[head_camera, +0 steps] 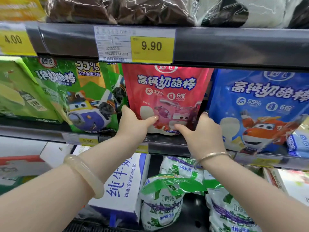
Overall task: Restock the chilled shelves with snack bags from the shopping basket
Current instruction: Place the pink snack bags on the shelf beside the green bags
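Note:
A red snack bag (167, 91) stands upright on the middle shelf (50, 131), between a green bag (80, 97) and a blue bag (257, 111). My left hand (133, 123) grips the red bag's lower left corner, thumb on its front, fingers behind its edge. My right hand (200, 131) holds the lower right corner the same way. The bag's base rests at the shelf's front lip. The shopping basket is out of view.
A shelf rail above carries a 9.90 price tag (151, 46), with dark wrapped goods (150, 9) over it. Below sit a white milk carton (123, 186) and green-and-white yogurt packs (163, 198). A green box (18, 91) stands far left.

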A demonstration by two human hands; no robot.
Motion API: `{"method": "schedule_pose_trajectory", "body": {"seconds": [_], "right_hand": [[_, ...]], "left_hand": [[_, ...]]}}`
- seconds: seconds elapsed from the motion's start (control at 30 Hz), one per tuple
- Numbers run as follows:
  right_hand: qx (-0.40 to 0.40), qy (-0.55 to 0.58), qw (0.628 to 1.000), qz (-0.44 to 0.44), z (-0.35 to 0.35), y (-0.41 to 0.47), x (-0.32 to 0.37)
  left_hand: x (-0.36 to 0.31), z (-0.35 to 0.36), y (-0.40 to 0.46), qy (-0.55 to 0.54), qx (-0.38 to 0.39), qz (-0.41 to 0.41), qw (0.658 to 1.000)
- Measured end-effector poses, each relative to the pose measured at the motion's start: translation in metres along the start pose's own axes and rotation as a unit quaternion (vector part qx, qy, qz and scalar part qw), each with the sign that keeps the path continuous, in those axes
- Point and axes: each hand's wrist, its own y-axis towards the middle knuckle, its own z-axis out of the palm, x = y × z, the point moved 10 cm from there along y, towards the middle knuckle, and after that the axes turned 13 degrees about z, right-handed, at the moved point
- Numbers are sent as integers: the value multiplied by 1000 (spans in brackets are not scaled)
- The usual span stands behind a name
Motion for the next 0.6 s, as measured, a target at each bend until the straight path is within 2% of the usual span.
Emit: {"method": "schedule_pose_trajectory", "body": {"seconds": [0.1, 0.2, 0.23, 0.43, 0.6], "right_hand": [[-16, 23, 999, -39, -8, -27, 3], [60, 122, 990, -25, 15, -32, 7], [68, 125, 990, -13, 21, -29, 9], [-2, 108, 994, -25, 20, 3, 24], [12, 74, 997, -20, 24, 25, 29]], "left_hand": [[-8, -1, -6, 12, -11, 28, 999], [-12, 3, 1, 22, 3, 52, 998], [-11, 4, 5, 24, 4, 51, 998], [0, 19, 33, 57, 23, 14, 998], [-7, 30, 55, 88, 28, 7, 996]]}}
